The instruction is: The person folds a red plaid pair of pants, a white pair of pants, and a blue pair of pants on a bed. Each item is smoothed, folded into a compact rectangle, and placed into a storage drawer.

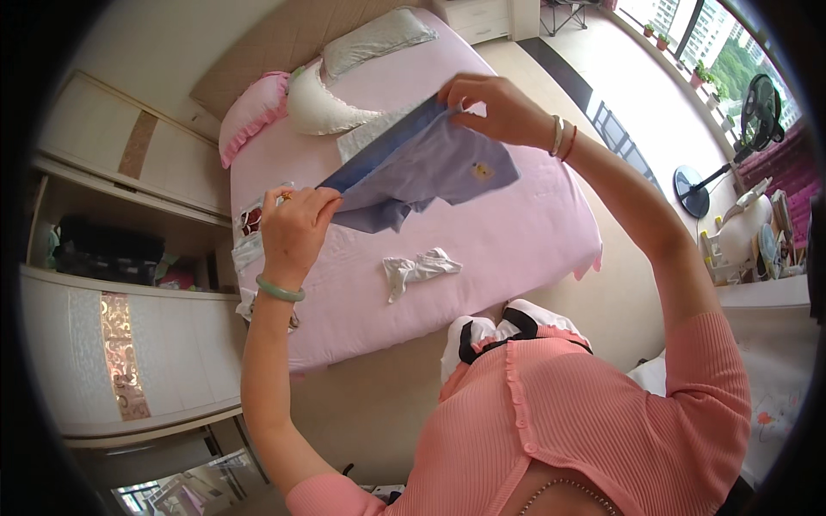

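Observation:
Light-blue boxer-style underpants (pixel 430 168) hang stretched between my two hands above the bed, with a darker blue waistband along the top and a small yellow print near one leg. My left hand (pixel 297 219) pinches the waistband's left end, and a green bangle circles that wrist. At the other end, higher and farther right, my right hand (pixel 495 107) grips the waistband between thumb and fingers. Below the underpants, a small crumpled white cloth item (pixel 420 271) lies on the pink bed sheet (pixel 516 249); its kind I cannot make out.
Pillows (pixel 379 41) and a curved cushion (pixel 323 103) rest by the headboard. Folded items, one dark red (pixel 251 221), lie along the bed's left edge. A wardrobe (pixel 172 344) with an open compartment stands left. On the right are a standing fan (pixel 757 112) and a cluttered table (pixel 761 292).

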A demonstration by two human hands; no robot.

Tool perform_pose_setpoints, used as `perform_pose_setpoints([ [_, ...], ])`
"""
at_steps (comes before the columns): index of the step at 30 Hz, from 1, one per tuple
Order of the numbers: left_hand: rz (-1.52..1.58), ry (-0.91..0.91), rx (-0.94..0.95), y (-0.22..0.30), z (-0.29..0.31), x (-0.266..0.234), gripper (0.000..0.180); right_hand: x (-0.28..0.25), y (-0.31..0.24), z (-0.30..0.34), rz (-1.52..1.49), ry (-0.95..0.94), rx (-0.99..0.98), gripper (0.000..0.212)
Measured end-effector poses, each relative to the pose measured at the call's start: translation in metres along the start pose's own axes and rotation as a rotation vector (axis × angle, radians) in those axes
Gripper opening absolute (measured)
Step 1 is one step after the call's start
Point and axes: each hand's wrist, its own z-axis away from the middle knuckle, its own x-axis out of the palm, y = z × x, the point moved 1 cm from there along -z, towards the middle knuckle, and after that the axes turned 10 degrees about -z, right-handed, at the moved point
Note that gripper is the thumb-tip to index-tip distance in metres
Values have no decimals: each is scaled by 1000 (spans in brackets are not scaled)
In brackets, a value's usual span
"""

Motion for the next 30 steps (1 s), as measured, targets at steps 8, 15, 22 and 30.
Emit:
perform_pose_setpoints([
  [8,93,-105,-279,18,-10,-21,28,-5,-20,-25,-536,114,100,15],
  [15,331,-242,-146,47,-38,2,74,-4,-63,-43,-554,-150,-29,30],
  [22,1688,-567,-562,102,-62,28,60,-3,-40,-37,-938,94,244,25],
  [30,1672,-495,-1044,86,-35,38,44,81,8,131,-1127,474,995,45],
])
